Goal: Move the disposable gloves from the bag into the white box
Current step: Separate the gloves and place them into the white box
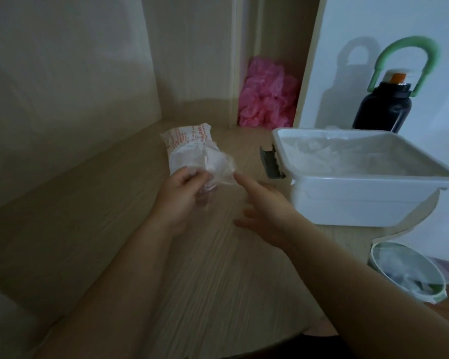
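Pale woodgrain surface (pixel 114 229); a round bin (pixel 410 273) sits on the floor off its right edge. Left hand (pixel 182 193): fingers (pixel 192 177) curl round the near end of a crinkled clear bag (pixel 192 149) with red print, long axis running away toward the back wall. Right hand (pixel 265 211) is just beside the bag, fingers (pixel 244 180) spread, holding nothing. Right of that: a rectangular white box (pixel 360 200), lid off, grey latch (pixel 271 161), filmy clear gloves (pixel 335 156) inside. Behind: black bottle (pixel 381 110), pink crumpled plastic (pixel 267 99).

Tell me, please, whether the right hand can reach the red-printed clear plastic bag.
Probably yes: the open right hand hovers just beside the red-printed clear plastic bag, with nothing between them.
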The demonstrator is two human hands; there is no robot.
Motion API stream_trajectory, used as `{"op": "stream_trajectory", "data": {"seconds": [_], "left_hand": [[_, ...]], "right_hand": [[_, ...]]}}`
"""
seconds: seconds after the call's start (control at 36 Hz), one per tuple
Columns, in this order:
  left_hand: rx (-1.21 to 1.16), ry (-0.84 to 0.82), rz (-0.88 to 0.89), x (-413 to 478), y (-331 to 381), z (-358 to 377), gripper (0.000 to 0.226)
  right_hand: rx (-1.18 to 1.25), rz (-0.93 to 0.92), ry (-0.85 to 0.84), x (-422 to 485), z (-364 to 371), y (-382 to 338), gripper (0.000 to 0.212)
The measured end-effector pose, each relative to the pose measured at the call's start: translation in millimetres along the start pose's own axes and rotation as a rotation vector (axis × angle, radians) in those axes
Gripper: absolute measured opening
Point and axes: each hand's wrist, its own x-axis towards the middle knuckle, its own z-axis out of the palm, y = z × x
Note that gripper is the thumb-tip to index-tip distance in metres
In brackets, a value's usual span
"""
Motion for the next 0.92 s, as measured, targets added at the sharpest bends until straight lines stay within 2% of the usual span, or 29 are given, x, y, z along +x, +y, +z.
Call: {"op": "stream_trajectory", "data": {"seconds": [0.06,0.11,0.22,0.28,0.33,0.39,0.47,0.5,0.53,0.58,0.67,0.75,0.83,0.92], "left_hand": [[-0.115,-0.065,-0.016,-3.8,7.9,-4.7,0.006],[-0.172,-0.098,-0.024,-5.5,12.5,-10.0,0.007],[-0.363,-0.032,-0.054,-6.3,24.2,-21.5,0.018],[-0.484,0.086,-0.086,-5.3,30.1,-29.4,0.025],[-0.516,0.162,-0.068,-5.8,36.3,-37.6,0.027],[-0.451,0.104,-0.062,-8.3,40.3,-41.4,0.028],[-0.287,-0.099,-0.089,-10.7,46.4,-34.1,0.061],[-0.250,-0.141,-0.082,-10.1,48.4,-28.2,0.059],[-0.214,-0.158,-0.056,-10.1,51.3,-20.7,0.047],[-0.168,-0.066,0.012,-7.2,57.1,-6.6,0.008],[-0.144,0.021,0.125,1.1,65.8,8.0,0.021],[-0.127,-0.023,0.209,6.2,72.2,19.7,0.005],[-0.061,-0.079,0.259,7.8,75.7,32.8,0.013],[0.024,-0.056,0.249,8.8,78.8,48.4,0.006]], "right_hand": [[0.146,0.127,-0.102,0.2,7.5,-4.5,0.088],[0.217,0.160,-0.163,1.1,14.6,-6.3,0.082],[0.322,-0.020,-0.150,-0.5,31.8,-14.9,0.032],[0.261,-0.137,-0.101,-1.2,36.6,-21.9,0.034],[0.080,-0.249,-0.018,-3.6,38.5,-30.1,0.039],[-0.077,-0.372,0.052,-8.3,35.9,-39.0,0.042],[-0.180,-0.510,0.042,-11.9,25.1,-51.2,0.044],[-0.199,-0.532,0.029,-14.4,22.1,-55.6,0.043],[-0.217,-0.547,0.022,-16.6,19.4,-59.9,0.042],[-0.257,-0.572,0.047,-21.2,14.0,-68.7,0.039],[-0.249,-0.573,0.101,-26.6,2.9,-79.8,0.031],[-0.105,-0.563,0.093,-30.5,-13.9,-90.0,0.029],[0.060,-0.569,0.088,-35.1,-33.5,-101.0,0.027],[0.009,-0.593,0.174,-34.8,-50.3,-107.5,0.039]]}}
